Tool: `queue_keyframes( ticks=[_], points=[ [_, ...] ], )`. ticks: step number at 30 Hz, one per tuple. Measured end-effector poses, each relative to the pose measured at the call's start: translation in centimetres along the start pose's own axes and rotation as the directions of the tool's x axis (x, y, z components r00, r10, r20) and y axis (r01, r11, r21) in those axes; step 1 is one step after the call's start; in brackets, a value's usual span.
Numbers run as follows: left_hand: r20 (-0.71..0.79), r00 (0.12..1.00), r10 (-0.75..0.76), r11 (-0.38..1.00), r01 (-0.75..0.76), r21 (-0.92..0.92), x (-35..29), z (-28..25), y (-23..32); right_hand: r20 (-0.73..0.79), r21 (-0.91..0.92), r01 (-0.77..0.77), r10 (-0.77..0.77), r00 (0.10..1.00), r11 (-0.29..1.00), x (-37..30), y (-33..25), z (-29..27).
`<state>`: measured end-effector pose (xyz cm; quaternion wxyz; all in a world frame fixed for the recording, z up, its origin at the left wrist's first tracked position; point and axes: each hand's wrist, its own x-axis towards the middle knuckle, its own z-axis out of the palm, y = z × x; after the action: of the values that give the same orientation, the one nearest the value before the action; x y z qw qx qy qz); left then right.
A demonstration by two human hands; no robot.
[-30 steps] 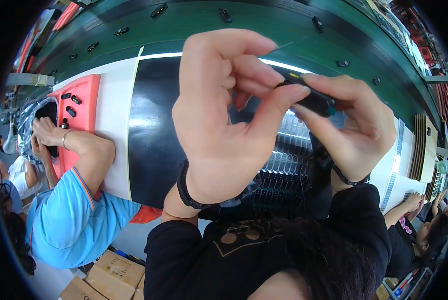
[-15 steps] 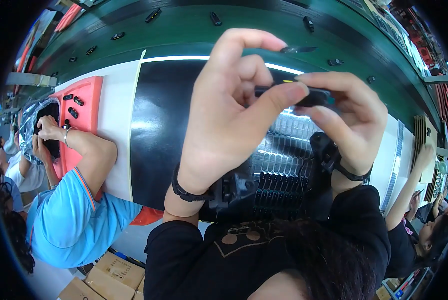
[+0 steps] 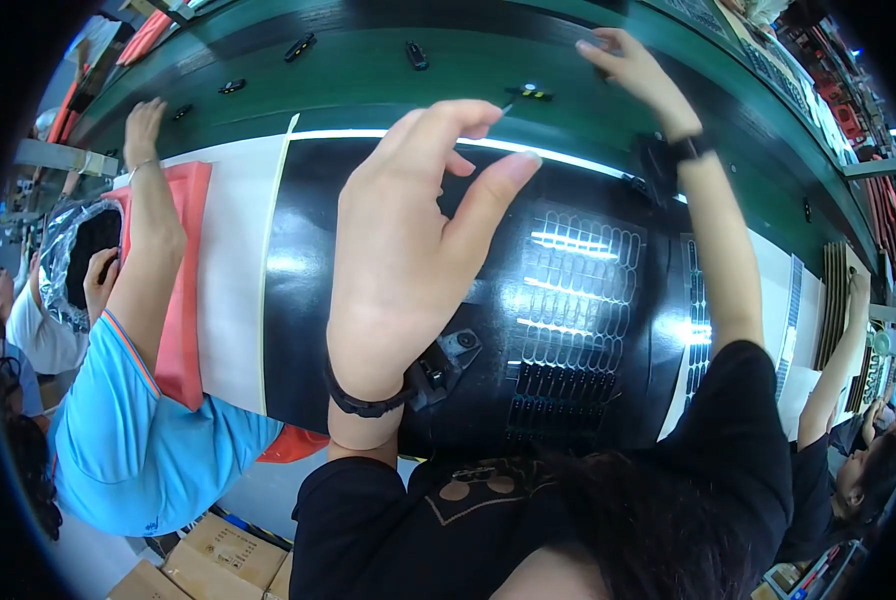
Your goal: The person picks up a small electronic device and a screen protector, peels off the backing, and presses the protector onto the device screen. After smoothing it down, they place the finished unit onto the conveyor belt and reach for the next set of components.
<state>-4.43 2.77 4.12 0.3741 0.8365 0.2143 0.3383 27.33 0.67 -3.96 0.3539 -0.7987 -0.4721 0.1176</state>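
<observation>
My left hand (image 3: 408,240) hovers over the black work mat (image 3: 298,300), its thumb and index finger apart. A thin dark sliver (image 3: 509,105) shows at the index fingertip and seems to cling there; its kind is unclear. My right hand (image 3: 628,70) reaches far out over the green belt (image 3: 468,30), fingers loosely spread; I make out no device in it. Between the hands, a small black device with yellow marks (image 3: 530,92) lies on the belt. A black strapped-on gadget (image 3: 448,365) sits at my left wrist.
Clear sheets of oval stickers (image 3: 578,270) lie on the mat. Several more black devices (image 3: 417,55) are spread along the belt. At left, a co-worker in blue (image 3: 138,440) reaches toward the belt beside a red tray (image 3: 193,280). Cardboard boxes (image 3: 228,555) stand below.
The black device has left my hands and lies on the belt. My right hand has stretched forward; my left has shifted left. The co-worker's arm has moved up to the belt.
</observation>
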Motion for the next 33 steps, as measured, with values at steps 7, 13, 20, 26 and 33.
queue_keyframes(
  ticks=[7,13,20,26,33],
  points=[
    [0.031,0.999,-0.016,1.0,0.017,-0.026,-0.5,-0.4,0.4,0.109,-0.605,-0.212,0.343,0.933,0.768,6.3,2.8,2.2],
    [-0.028,0.999,0.026,0.999,-0.027,-0.047,0.0,-0.9,0.8,0.21,-0.063,-0.168,0.178,0.961,0.984,5.1,1.4,0.1],
    [0.085,0.987,-0.135,0.815,0.159,-0.557,-0.3,-1.6,1.4,0.062,0.567,0.163,-0.24,0.969,0.807,-11.2,-13.9,-0.5],
    [-0.003,0.988,-0.157,0.621,0.097,-0.778,0.2,-0.8,1.5,-0.123,0.438,0.306,-0.281,0.952,0.845,-15.6,-17.1,-0.4],
    [0.01,0.986,-0.164,0.594,0.107,-0.797,0.5,-1.2,1.3,-0.145,0.412,0.304,-0.267,0.953,0.859,-15.9,-17.8,-0.2]
  ],
)
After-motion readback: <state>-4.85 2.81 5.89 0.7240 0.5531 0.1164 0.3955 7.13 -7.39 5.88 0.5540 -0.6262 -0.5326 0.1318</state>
